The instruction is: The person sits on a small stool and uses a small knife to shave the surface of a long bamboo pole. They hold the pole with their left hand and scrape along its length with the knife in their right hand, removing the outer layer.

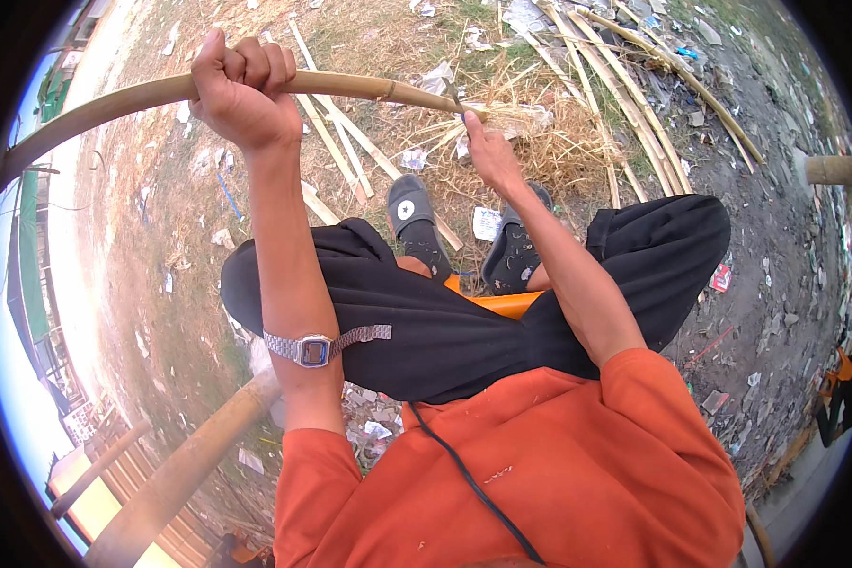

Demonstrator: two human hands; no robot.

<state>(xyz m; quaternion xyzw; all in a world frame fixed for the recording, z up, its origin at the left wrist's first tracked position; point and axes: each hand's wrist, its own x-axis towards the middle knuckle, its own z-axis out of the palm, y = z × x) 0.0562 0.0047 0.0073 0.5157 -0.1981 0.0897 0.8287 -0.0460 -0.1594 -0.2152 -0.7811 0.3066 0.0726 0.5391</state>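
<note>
A long split bamboo strip runs across the upper left of the view, curving out past the left edge. My left hand is wrapped round it, raised above my left knee. Its right end reaches my right hand, whose fingers are closed with the thumb side toward the strip. From that hand a small dark knife blade stands up against the strip's end. The knife's handle is hidden in my fist. Thin pale shavings lie in a heap beyond the hand.
Several split bamboo strips lie on the ground at the upper right, more at the upper left. A thick bamboo pole stands at lower left. I sit on something orange. Litter covers the ground around my sandals.
</note>
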